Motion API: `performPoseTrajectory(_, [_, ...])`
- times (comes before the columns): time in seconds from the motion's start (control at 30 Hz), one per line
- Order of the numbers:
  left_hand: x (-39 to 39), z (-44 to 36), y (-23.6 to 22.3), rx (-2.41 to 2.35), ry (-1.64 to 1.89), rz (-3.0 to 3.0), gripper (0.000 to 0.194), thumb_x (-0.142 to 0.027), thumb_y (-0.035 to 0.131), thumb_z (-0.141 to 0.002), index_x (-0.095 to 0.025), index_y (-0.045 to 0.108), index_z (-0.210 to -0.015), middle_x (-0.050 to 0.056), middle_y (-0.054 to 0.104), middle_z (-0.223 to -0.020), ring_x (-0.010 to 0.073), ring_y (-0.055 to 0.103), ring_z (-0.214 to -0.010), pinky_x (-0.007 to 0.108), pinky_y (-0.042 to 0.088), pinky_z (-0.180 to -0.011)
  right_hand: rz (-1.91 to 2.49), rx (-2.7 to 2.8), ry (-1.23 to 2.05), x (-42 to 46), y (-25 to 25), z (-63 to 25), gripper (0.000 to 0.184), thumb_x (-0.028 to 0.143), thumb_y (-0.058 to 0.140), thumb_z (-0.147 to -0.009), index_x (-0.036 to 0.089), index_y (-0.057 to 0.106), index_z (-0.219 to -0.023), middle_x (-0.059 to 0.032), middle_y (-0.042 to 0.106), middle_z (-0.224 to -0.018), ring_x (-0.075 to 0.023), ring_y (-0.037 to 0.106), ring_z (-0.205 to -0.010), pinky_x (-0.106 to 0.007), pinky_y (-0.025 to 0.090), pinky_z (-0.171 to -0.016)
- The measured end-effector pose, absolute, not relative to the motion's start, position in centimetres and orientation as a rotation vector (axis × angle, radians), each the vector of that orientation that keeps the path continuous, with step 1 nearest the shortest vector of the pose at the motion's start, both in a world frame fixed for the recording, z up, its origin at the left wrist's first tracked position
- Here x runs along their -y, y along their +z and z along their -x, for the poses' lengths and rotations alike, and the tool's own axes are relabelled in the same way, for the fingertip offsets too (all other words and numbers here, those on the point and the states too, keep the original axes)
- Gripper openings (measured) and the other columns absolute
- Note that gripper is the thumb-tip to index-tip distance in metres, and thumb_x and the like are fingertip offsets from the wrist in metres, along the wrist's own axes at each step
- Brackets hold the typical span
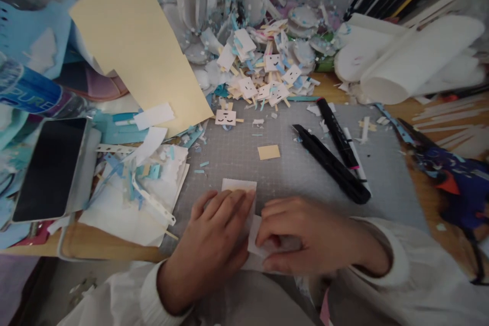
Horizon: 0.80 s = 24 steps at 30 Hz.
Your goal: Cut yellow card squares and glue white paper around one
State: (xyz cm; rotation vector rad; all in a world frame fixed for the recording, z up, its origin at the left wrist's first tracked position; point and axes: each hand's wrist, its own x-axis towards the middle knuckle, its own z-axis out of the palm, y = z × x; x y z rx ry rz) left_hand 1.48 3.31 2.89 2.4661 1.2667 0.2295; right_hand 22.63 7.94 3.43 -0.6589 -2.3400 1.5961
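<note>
Left hand (219,232) flat over white paper (240,184) on grey mat (237,147), fingers extended; right hand (301,234) beside it, curled at the paper, pinch unclear. Probably folding; next move likely needs left steady.

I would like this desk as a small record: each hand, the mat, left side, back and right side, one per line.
Left hand: laid over white paper
Right hand: fingers curled, at white paper beside the left hand
Mat: grey; small beige piece, black cutter, black marker
Left side: phone, screen dark; bottle
Back: pile of small paper figures, some with drawn faces
Right side: white roll
</note>
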Motion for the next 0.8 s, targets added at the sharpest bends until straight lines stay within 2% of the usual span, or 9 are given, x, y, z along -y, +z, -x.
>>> performPoseTrajectory(0.17, [-2.1, -1.0, 2.9, -1.140, 0.475, -2.621, 0.037, -0.021, 0.050, -0.091, -0.017, 0.056, -0.127, 0.007, 0.066, -0.127, 0.0205, 0.055, -0.120, 0.037, 0.036, -0.101, 0.633, 2.120, 1.652, -8.3, 3.9, -23.2, 0.022, 0.026, 0.052, -0.094, 0.014, 0.067, -0.083, 0.0003, 0.058, -0.068, -0.0094, 0.051, -0.062, -0.022, 0.039, -0.059])
performPoseTrajectory(0.33, [-0.7, -2.6, 2.0, -0.914, 0.469, -2.747, 0.037, -0.031, 0.050, -0.095, -0.013, 0.056, -0.126, 0.008, 0.067, -0.124, 0.0193, 0.059, -0.116, 0.033, 0.045, -0.099, 0.716, 1.807, 1.643, -8.6, 3.3, -23.3, 0.026, 0.028, 0.047, -0.099, 0.014, 0.065, -0.087, -0.0013, 0.061, -0.070, -0.0096, 0.056, -0.063, -0.020, 0.044, -0.057])
performPoseTrajectory(0.43, [-0.2, -3.5, 2.1, -0.919, 0.408, -2.783, 0.030, -0.019, 0.047, -0.096, -0.015, 0.057, -0.124, 0.004, 0.069, -0.119, 0.0179, 0.062, -0.113, 0.032, 0.048, -0.098, 0.742, 1.899, 1.382, -8.9, 2.4, -22.9, 0.020, 0.023, 0.047, -0.098, 0.015, 0.065, -0.094, -0.0056, 0.065, -0.087, -0.0133, 0.061, -0.082, -0.026, 0.049, -0.073])
performPoseTrajectory(0.5, [0.1, -3.6, 2.7, -0.933, 0.326, -2.791, 0.033, -0.006, 0.043, -0.095, -0.017, 0.058, -0.122, 0.003, 0.070, -0.118, 0.0175, 0.063, -0.112, 0.032, 0.049, -0.097, 0.651, 2.059, 1.146, -9.1, 1.7, -22.6, 0.020, 0.018, 0.046, -0.096, 0.017, 0.065, -0.102, -0.0084, 0.066, -0.104, -0.0163, 0.059, -0.099, -0.034, 0.048, -0.089])
performPoseTrajectory(0.57, [0.2, -3.4, 3.3, -0.898, 0.289, -2.801, 0.037, -0.001, 0.039, -0.094, -0.019, 0.061, -0.116, 0.001, 0.070, -0.116, 0.0169, 0.064, -0.109, 0.032, 0.049, -0.097, 0.573, 2.228, 0.981, -9.1, 1.1, -22.4, 0.028, 0.011, 0.044, -0.093, 0.018, 0.063, -0.111, -0.0085, 0.064, -0.116, -0.0178, 0.055, -0.111, -0.041, 0.043, -0.099])
performPoseTrajectory(0.7, [-0.1, -1.7, 3.9, -0.747, 0.375, -2.844, 0.032, -0.008, 0.036, -0.098, -0.021, 0.064, -0.104, -0.002, 0.075, -0.099, 0.0138, 0.067, -0.098, 0.031, 0.050, -0.093, 0.592, 2.502, 0.779, -8.5, 0.7, -22.7, 0.040, 0.004, 0.042, -0.088, 0.018, 0.061, -0.119, -0.0070, 0.062, -0.124, -0.0197, 0.048, -0.122, -0.045, 0.041, -0.103])
performPoseTrajectory(0.8, [-0.9, 0.7, 3.8, -0.757, 0.514, -2.824, 0.024, -0.011, 0.042, -0.097, -0.021, 0.064, -0.098, -0.002, 0.075, -0.095, 0.0139, 0.065, -0.102, 0.034, 0.045, -0.100, 0.678, 2.596, 0.609, -7.4, 0.8, -23.0, 0.039, 0.007, 0.044, -0.090, 0.016, 0.060, -0.124, -0.0097, 0.061, -0.127, -0.0232, 0.047, -0.124, -0.048, 0.045, -0.101])
